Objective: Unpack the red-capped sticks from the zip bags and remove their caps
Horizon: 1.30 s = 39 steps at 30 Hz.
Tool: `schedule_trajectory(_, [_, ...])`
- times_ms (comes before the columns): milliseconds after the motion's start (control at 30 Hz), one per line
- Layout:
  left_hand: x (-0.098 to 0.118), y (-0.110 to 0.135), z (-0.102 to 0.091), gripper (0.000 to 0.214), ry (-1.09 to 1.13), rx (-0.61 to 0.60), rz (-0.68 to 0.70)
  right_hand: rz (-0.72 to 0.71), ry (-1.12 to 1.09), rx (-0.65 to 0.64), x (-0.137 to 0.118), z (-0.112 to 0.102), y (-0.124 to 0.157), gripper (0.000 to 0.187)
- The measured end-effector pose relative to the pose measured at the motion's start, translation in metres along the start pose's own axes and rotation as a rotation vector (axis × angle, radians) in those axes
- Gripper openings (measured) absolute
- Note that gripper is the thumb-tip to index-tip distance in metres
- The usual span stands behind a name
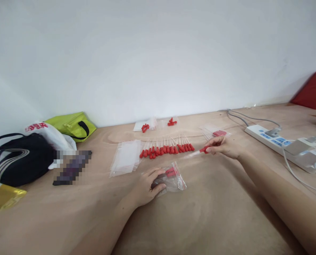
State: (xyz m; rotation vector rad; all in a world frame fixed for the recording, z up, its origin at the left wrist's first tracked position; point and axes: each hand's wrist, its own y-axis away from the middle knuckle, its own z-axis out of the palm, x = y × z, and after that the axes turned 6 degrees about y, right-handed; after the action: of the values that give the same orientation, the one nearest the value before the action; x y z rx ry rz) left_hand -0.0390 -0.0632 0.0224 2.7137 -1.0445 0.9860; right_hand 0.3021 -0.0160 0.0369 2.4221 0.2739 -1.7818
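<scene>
Where the wooden table (213, 212) meets the left edge of the view, a gold packet (4, 196) lies half cut off. Just right of it sits a black bag (20, 159) against the wall. A white plastic bag (51, 136) and a green pouch (73, 125) are crowded behind it at the far left. A blurred dark object (73, 166) lies on the table just right of the black bag.

Further right, a stack of empty clear bags (126, 156) lies flat, its right edge close to a row of red-capped pipettes (165, 147) with the caps on the near side. Far behind them, near the wall, are two small piles of red caps (145, 127) on clear bags.

The left hand (147, 186) lies near centre, fingers and thumb closed on the left end of a small zip bag (174, 179). The bag lies flat on the table with red pieces inside, just near of the row.

The right hand (224, 147) is right of the row, fingertips pinched together on the red bulb of a single pipette (200, 151), whose clear stem points left, low over the table. Another clear bag with a red strip (216, 132) lies just beyond that hand.

Bare table runs wide along the near side, between and below both forearms.

At the right, a white power strip (266, 136) with plugs and grey cables runs along the far-right table, well apart from the hand. A red object (314, 90) leans at the right edge.
</scene>
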Motion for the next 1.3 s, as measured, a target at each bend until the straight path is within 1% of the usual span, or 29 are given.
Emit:
schedule_trajectory(67, [0.002,0.0,0.0,0.036,-0.008,0.003,-0.013,-0.026,-0.023,0.21,0.001,-0.001,-0.005,0.029])
schedule_trajectory(133, [0.003,-0.001,-0.001,0.037,-0.016,0.005,-0.031,-0.054,0.001,0.404,0.002,0.009,-0.012,0.031])
schedule_trajectory(167, [0.004,-0.001,-0.001,0.037,-0.019,0.006,-0.036,-0.072,0.048,0.478,0.002,0.018,-0.015,0.032])
schedule_trajectory(267, [0.005,-0.001,-0.002,0.035,-0.021,0.008,-0.031,-0.165,0.276,0.672,0.003,0.046,-0.028,0.028])
schedule_trajectory(333, [0.003,-0.001,-0.001,0.035,-0.021,0.006,-0.026,-0.277,0.453,0.699,0.004,0.061,-0.035,0.024])
schedule_trajectory(400, [0.002,-0.001,-0.001,0.036,-0.016,0.004,-0.02,-0.355,0.609,0.69,0.005,0.071,-0.04,0.02])
schedule_trajectory(500, [0.0,-0.001,0.0,0.036,-0.004,0.001,-0.012,-0.398,0.748,0.658,0.009,0.08,-0.044,0.018])
schedule_trajectory(700, [0.001,-0.001,0.0,0.036,-0.019,0.006,-0.008,-0.457,0.779,0.562,0.018,0.083,-0.043,0.02])
schedule_trajectory(900, [0.001,-0.001,0.0,0.037,-0.048,-0.008,-0.009,-0.472,0.802,0.495,0.023,0.083,-0.04,0.029])
schedule_trajectory(967, [0.0,-0.001,0.0,0.037,-0.053,-0.009,-0.01,-0.47,0.785,0.51,0.022,0.082,-0.038,0.029])
schedule_trajectory(1100, [0.0,0.0,0.001,0.039,-0.043,-0.008,-0.019,-0.48,0.724,0.643,0.019,0.078,-0.026,0.024])
schedule_trajectory(1133, [0.0,0.0,0.001,0.04,-0.039,-0.005,-0.023,-0.487,0.712,0.655,0.018,0.078,-0.021,0.022])
schedule_trajectory(1167, [0.0,0.001,0.001,0.042,-0.036,-0.002,-0.026,-0.493,0.701,0.64,0.017,0.079,-0.015,0.02])
schedule_trajectory(1200, [0.0,0.002,0.001,0.043,-0.033,0.001,-0.027,-0.498,0.688,0.599,0.016,0.081,-0.008,0.018])
schedule_trajectory(1233, [0.0,0.002,0.0,0.044,-0.029,0.006,-0.028,-0.5,0.672,0.528,0.015,0.083,-0.001,0.017])
schedule_trajectory(1300, [0.001,0.003,0.0,0.044,-0.016,0.009,-0.025,-0.497,0.637,0.342,0.012,0.091,0.013,0.016])
